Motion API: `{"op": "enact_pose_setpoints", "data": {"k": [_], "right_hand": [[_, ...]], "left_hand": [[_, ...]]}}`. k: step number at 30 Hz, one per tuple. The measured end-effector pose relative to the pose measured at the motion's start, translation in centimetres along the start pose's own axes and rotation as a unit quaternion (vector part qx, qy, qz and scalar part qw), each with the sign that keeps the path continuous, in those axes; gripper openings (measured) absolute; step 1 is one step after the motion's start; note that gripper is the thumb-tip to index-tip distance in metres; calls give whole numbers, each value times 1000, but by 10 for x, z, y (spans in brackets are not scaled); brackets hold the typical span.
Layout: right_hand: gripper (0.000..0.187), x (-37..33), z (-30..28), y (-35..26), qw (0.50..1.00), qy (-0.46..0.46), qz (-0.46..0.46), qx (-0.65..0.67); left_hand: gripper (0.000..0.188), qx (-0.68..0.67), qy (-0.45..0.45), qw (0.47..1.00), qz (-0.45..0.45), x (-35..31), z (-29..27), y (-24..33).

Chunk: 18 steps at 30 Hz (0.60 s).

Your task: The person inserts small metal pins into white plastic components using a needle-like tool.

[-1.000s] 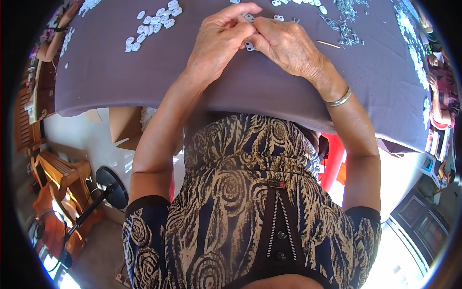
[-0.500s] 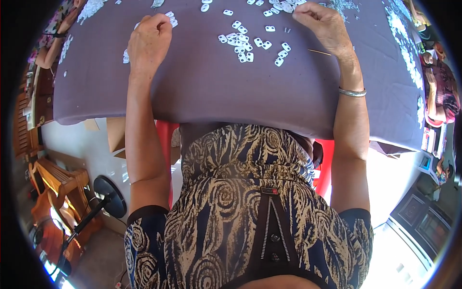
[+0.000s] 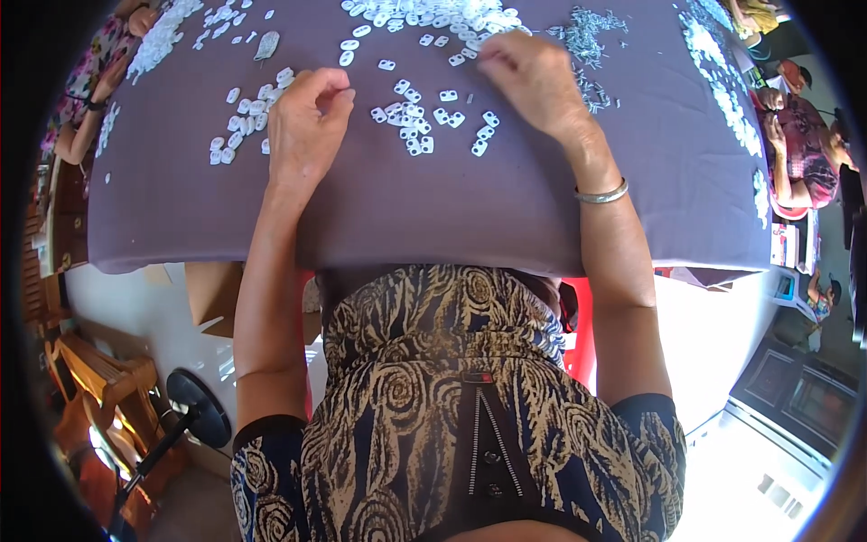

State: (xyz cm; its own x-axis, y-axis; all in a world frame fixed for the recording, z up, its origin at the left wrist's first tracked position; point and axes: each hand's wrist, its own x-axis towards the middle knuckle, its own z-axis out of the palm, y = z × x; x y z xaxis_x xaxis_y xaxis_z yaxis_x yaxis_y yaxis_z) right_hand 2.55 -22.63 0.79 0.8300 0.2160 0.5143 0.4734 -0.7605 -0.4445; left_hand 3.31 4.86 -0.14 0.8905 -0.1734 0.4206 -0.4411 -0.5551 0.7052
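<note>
While the left hand (image 3: 305,117) is drawing inward off the left cluster of white pieces (image 3: 237,126), the right hand (image 3: 537,81) is hovering at the near edge of the large white pile (image 3: 424,13); together a second ago, both are now working separately. Left thumb and forefinger are leaving a narrow gap; right fingers are curling. Whether either is holding anything, I cannot tell. The middle cluster (image 3: 411,116) is lying between them.

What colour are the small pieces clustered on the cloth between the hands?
The small pieces are white with dark spots, best seen in the head view.
</note>
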Motion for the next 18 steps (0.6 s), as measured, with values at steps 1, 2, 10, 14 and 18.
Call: {"op": "enact_pose_setpoints", "data": {"k": [1, 2, 10, 14, 18], "right_hand": [[13, 1, -4, 14, 998, 52, 27, -26], [13, 1, -9, 31, 994, 64, 64, -58], [15, 7, -9, 66, 986, 10, 47, -162], [15, 12, 8, 46, 989, -12, -51, -140], [18, 12, 5, -2, 994, -68, -83, -22]], "left_hand": [[11, -4, -12, 1000, -16, -1, 1, 0], [11, -5, -11, 1000, -16, -1, 2, 1], [11, -2, -19, 1000, -9, -1, 7, 3], [11, 2, -34, 999, -12, 0, 7, 5], [11, -3, -37, 999, -26, -2, 7, 6]]}}
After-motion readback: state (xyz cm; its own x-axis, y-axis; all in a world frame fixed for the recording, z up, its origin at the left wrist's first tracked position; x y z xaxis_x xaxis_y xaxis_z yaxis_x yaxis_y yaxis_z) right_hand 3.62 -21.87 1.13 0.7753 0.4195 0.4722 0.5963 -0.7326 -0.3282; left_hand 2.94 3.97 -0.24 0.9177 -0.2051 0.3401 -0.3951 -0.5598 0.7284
